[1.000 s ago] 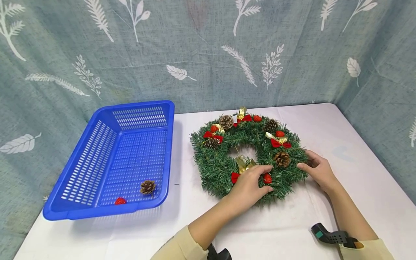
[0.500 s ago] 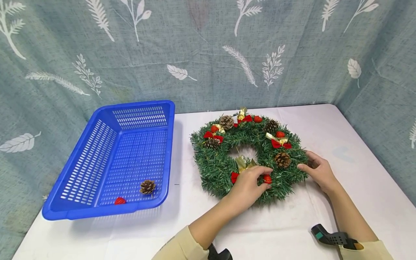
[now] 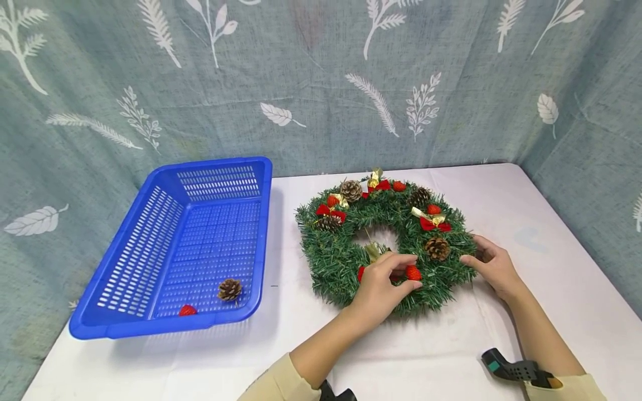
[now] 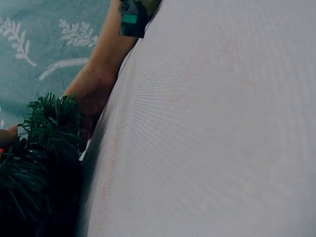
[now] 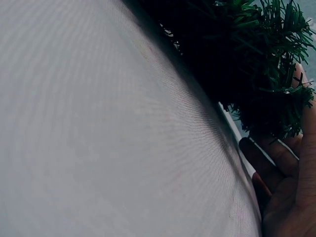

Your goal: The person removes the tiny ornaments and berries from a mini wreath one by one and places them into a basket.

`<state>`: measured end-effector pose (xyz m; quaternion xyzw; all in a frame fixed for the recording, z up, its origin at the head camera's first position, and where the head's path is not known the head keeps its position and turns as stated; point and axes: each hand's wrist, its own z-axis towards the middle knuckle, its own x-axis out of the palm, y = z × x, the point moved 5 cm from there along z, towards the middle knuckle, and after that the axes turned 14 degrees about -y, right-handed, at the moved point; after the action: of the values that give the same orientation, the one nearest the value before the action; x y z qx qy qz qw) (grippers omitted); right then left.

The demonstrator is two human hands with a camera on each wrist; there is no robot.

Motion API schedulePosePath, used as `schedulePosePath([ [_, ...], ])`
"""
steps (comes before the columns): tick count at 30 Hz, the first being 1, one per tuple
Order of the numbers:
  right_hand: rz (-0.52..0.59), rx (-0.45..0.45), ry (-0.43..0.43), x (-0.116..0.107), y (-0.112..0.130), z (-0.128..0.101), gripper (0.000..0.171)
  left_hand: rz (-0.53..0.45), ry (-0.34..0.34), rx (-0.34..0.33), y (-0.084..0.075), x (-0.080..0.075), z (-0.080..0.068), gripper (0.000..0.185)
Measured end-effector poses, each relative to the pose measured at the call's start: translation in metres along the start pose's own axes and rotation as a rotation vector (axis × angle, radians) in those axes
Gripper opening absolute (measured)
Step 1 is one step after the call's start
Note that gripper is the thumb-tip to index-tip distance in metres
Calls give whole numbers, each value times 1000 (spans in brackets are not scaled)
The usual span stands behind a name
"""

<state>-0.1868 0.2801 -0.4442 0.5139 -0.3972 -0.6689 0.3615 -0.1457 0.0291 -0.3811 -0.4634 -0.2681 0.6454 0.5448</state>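
A green wreath (image 3: 331, 256) lies on the white-covered table, dressed with pine cones, red bows, gold ribbons and small red strawberry ornaments. At its near side, my left hand (image 3: 376, 287) pinches a red strawberry ornament (image 3: 413, 273) between fingertips and thumb. The hand partly covers a red bow (image 3: 361, 273) and gold ribbon beside it. My right hand (image 3: 494, 264) grips the wreath's right edge, thumb on top and fingers around the outer side. In the right wrist view, the fingers (image 5: 276, 153) curve close under the dark green needles.
To the left stands a blue plastic basket (image 3: 263, 250) with slotted walls. Inside it lie a pine cone (image 3: 229, 289) and a red strawberry ornament (image 3: 188, 310). A grey-green patterned curtain (image 3: 311, 133) hangs behind the table (image 3: 401, 356).
My left thumb and fingers have closed in on the strawberry ornament, which sits slightly higher against the wreath. The right hand keeps its place at the wreath's edge.
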Motion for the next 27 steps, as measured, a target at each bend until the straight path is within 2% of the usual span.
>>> schedulePosePath([
  [5, -2, 6, 6, 0, 0, 0, 67, -102, -37, -16, 1, -3, -1, 43],
  [12, -12, 5, 5, 0, 2, -1, 66, -74, -67, 51, -3, -6, 0, 38],
  [14, -13, 10, 4, 0, 1, -1, 66, -82, -64, 27, -4, -6, -1, 38],
  [21, 12, 29, 16, 0, 0, -2, 68, -165, -47, -125, -3, -10, -4, 37],
  [24, 11, 22, 14, 0, 0, -2, 68, -182, -56, -157, -3, -13, -5, 39],
  [27, 2, 6, 6, 0, 0, -1, 67, -176, -67, -153, -5, -17, -5, 39],
])
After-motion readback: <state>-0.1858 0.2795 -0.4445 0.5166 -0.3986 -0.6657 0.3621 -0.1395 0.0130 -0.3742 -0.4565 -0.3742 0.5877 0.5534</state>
